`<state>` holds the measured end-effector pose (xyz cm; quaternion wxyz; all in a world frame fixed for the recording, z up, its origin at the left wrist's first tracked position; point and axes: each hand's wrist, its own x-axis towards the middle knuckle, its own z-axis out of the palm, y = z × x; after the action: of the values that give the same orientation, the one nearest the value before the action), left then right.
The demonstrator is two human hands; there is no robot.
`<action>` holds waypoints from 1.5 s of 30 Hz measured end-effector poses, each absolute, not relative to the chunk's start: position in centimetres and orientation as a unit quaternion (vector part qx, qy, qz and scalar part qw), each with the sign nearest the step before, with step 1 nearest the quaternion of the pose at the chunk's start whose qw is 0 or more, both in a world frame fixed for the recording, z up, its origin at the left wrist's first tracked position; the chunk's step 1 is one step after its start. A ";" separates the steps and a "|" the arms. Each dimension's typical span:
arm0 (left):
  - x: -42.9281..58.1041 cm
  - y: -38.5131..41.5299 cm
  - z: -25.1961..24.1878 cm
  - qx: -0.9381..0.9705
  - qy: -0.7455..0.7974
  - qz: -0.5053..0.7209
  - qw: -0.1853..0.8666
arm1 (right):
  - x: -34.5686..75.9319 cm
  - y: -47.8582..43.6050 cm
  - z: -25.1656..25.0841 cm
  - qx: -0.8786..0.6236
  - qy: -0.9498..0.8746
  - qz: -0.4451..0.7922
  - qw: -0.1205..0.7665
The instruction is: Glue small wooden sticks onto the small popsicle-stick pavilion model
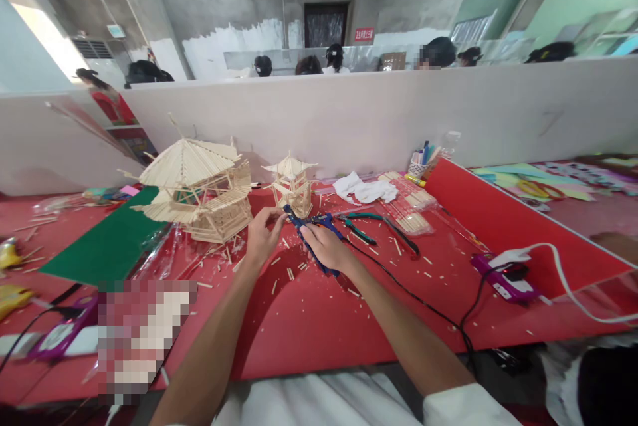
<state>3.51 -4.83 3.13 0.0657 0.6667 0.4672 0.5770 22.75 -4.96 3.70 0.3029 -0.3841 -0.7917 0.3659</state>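
Observation:
My right hand (323, 243) is wrapped round a pair of blue-handled pliers (295, 218), whose dark jaws point up and left. Close beside those jaws, my left hand (264, 230) is closed in a pinch; anything between its fingertips is too small to make out. Just beyond both hands stands a small pagoda model (290, 180) built of thin wooden sticks. A larger stick pavilion (199, 190) with a wide roof is to the left. Behind my right hand lies a blue glue gun (327, 221) with a black cord, and green-handled pliers (366, 223) lie right of it.
Stick offcuts (292, 273) litter the red table (299, 333). A white cloth (363, 188) and bagged sticks (413, 207) lie farther back. A red board (513, 220) and purple power strip (503, 283) are right; a green board (104, 240) is left. A white partition (349, 113) bounds the back.

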 end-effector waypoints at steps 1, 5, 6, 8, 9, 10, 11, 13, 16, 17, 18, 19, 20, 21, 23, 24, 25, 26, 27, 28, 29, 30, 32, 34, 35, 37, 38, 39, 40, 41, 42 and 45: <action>3.5 -4.8 3.1 0.665 0.468 0.578 0.065 | 22.7 -4.9 3.7 -0.384 -0.792 0.365 0.304; 3.7 -4.9 3.3 0.660 0.470 0.582 0.065 | 22.7 -4.9 3.5 -0.389 -0.793 0.355 0.307; 3.7 -4.9 3.3 0.661 0.470 0.582 0.066 | 22.7 -4.9 3.5 -0.389 -0.793 0.354 0.307; 3.6 -4.9 3.3 0.663 0.468 0.580 0.066 | 22.7 -4.9 3.5 -0.389 -0.794 0.352 0.306; 3.6 -4.9 3.3 0.665 0.467 0.579 0.067 | 22.7 -4.9 3.5 -0.389 -0.795 0.351 0.306; 3.6 -4.9 3.2 0.665 0.467 0.579 0.068 | 22.7 -4.9 3.5 -0.388 -0.795 0.351 0.306; 3.6 -4.8 3.1 0.664 0.468 0.580 0.071 | 22.7 -4.9 3.5 -0.388 -0.795 0.351 0.306; 3.6 -4.7 3.0 0.656 0.469 0.586 0.080 | 22.7 -5.0 3.6 -0.388 -0.796 0.350 0.305; 3.6 -4.7 3.0 0.648 0.468 0.594 0.092 | 22.7 -5.1 3.7 -0.390 -0.797 0.346 0.305; 3.6 -4.7 3.0 0.647 0.468 0.594 0.094 | 22.7 -5.1 3.8 -0.391 -0.797 0.345 0.305; 3.6 -4.7 3.1 0.648 0.468 0.594 0.095 | 22.7 -5.1 3.8 -0.391 -0.797 0.344 0.306; 3.6 -4.8 3.1 0.648 0.468 0.593 0.096 | 22.7 -5.1 3.8 -0.390 -0.797 0.344 0.307; 3.7 -4.8 3.2 0.647 0.468 0.593 0.096 | 22.7 -5.1 3.8 -0.388 -0.797 0.344 0.309; 3.7 -4.8 3.3 0.648 0.468 0.594 0.097 | 22.7 -5.1 3.8 -0.386 -0.797 0.345 0.310; 3.6 -4.9 3.4 0.650 0.466 0.593 0.099 | 22.7 -5.0 3.7 -0.383 -0.797 0.348 0.311; 3.6 -4.9 3.4 0.651 0.465 0.592 0.101 | 22.8 -5.0 3.7 -0.382 -0.797 0.348 0.311; 3.6 -4.9 3.4 0.651 0.465 0.591 0.101 | 22.8 -4.9 3.6 -0.383 -0.798 0.347 0.310; 3.6 -4.9 3.4 0.652 0.465 0.590 0.102 | 22.8 -4.9 3.6 -0.384 -0.799 0.345 0.309; 3.6 -4.8 3.3 0.653 0.465 0.589 0.101 | 22.8 -4.9 3.5 -0.385 -0.799 0.343 0.308; 3.5 -4.8 3.3 0.654 0.465 0.588 0.101 | 22.8 -4.9 3.5 -0.386 -0.800 0.340 0.308; 3.5 -4.8 3.2 0.655 0.465 0.587 0.099 | 22.8 -4.9 3.5 -0.387 -0.801 0.338 0.308; 3.4 -4.7 3.2 0.656 0.466 0.586 0.097 | 22.8 -4.9 3.5 -0.386 -0.802 0.336 0.307; 3.3 -4.6 3.0 0.657 0.466 0.585 0.096 | 22.8 -5.0 3.6 -0.386 -0.804 0.334 0.306; 3.3 -4.6 3.0 0.658 0.464 0.585 0.098 | 22.7 -5.1 3.8 -0.389 -0.804 0.331 0.304; 3.3 -4.6 3.0 0.659 0.464 0.584 0.099 | 22.7 -5.1 3.9 -0.391 -0.804 0.329 0.303; 3.4 -4.7 3.1 0.662 0.463 0.582 0.099 | 22.6 -5.3 4.1 -0.398 -0.805 0.322 0.300; 3.4 -4.7 3.1 0.662 0.463 0.581 0.096 | 22.6 -5.4 4.2 -0.401 -0.806 0.318 0.298; 3.4 -4.8 3.2 0.663 0.463 0.581 0.093 | 22.6 -5.5 4.3 -0.404 -0.806 0.315 0.296; 3.5 -4.8 3.2 0.663 0.463 0.582 0.090 | 22.5 -5.5 4.4 -0.406 -0.807 0.313 0.294; 3.5 -4.8 3.1 0.663 0.463 0.583 0.086 | 22.5 -5.6 4.5 -0.408 -0.808 0.312 0.291; 3.5 -4.8 3.1 0.662 0.462 0.584 0.082 | 22.5 -5.7 4.6 -0.409 -0.808 0.311 0.288; 3.6 -4.8 2.9 0.662 0.460 0.587 0.077 | 22.4 -5.7 4.6 -0.409 -0.813 0.305 0.280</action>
<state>3.57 -4.76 2.85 0.0766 0.6617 0.4600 0.5872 22.35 -5.74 4.59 0.2803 -0.4088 -0.8131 0.3053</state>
